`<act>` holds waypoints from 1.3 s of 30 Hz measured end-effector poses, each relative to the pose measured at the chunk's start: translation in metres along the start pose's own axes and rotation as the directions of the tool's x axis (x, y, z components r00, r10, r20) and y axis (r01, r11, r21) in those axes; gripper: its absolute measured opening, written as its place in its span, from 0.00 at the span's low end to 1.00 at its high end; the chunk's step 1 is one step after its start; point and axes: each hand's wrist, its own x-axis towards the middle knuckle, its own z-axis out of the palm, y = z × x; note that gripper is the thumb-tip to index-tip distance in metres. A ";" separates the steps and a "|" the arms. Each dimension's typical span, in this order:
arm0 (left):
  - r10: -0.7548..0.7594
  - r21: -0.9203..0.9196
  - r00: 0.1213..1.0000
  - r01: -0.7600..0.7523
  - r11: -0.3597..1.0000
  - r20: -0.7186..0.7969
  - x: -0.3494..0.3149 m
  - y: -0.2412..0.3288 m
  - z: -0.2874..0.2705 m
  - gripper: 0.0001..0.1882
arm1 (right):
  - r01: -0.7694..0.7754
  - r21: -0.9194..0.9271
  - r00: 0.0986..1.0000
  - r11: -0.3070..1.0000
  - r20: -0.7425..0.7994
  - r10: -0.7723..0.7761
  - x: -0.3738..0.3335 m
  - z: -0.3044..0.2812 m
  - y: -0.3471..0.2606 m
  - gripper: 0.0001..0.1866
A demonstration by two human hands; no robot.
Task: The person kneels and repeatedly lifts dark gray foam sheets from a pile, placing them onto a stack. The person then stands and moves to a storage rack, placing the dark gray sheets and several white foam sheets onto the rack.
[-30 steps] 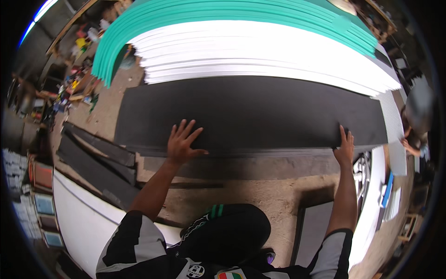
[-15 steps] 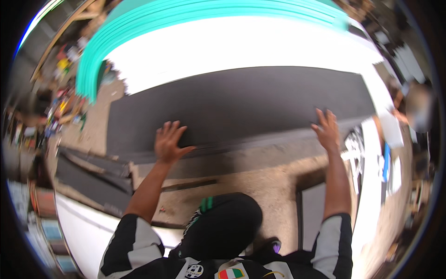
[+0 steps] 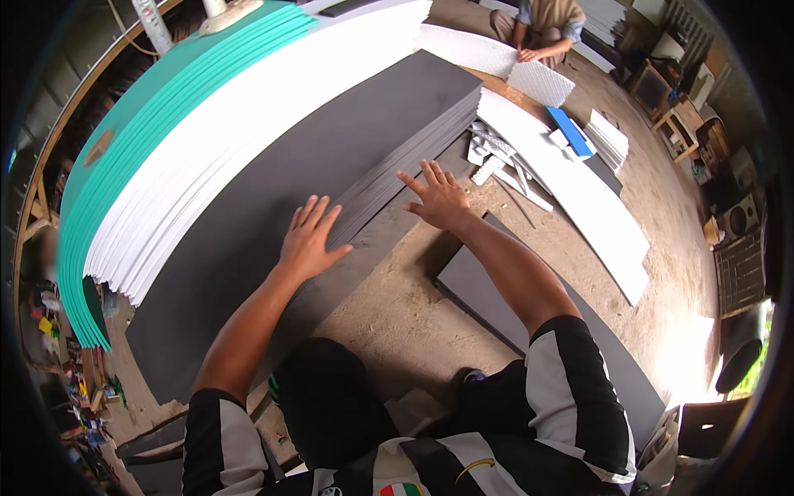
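The stack of dark grey foam sheets (image 3: pixel 273 215) lies low on the dirt floor (image 3: pixel 413 314) in front of me, its long near edge running slantwise from lower left to upper right. My left hand (image 3: pixel 308 240) lies flat on the top sheet just inside that edge, fingers spread, holding nothing; my right hand (image 3: pixel 438 198) is spread the same way, its fingertips against the stepped side of the stack, grip released. Beyond the left hand, the white foam sheets (image 3: pixel 240 140) fan out over the far part of the grey stack, and past them lie the teal foam sheets (image 3: pixel 157 107). To the right of my right hand lie white offcuts (image 3: pixel 504 165), a long white panel (image 3: pixel 595 207) and a blue piece (image 3: pixel 571 132); below that hand a single dark sheet (image 3: pixel 488 289) lies on the floor. Farther off another person (image 3: pixel 542 25) sits over a white textured sheet (image 3: pixel 538 83). As I judge it, the sheets are being squared up, and that goes best with both palms kept flat and wide apart, pressing evenly so the edge moves as one and the top sheet does not buckle or slide over the rest.
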 end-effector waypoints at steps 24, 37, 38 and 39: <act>0.634 -0.333 0.536 -0.555 0.762 0.558 0.008 0.437 0.226 0.53 | -0.579 0.168 0.774 0.798 0.422 0.472 -0.524 0.251 0.130 0.61; 0.743 0.030 0.629 -0.767 0.641 0.226 0.048 0.503 0.157 0.36 | -0.537 0.569 0.597 0.623 -0.265 0.757 -0.559 0.221 0.125 0.37; 0.762 0.066 0.620 -0.782 0.620 0.186 0.053 0.496 0.152 0.31 | -0.563 0.560 0.583 0.607 -0.252 0.773 -0.563 0.216 0.122 0.35; 0.788 0.090 0.600 -0.800 0.593 0.139 0.059 0.492 0.153 0.26 | -0.621 0.511 0.568 0.594 -0.229 0.791 -0.574 0.216 0.124 0.35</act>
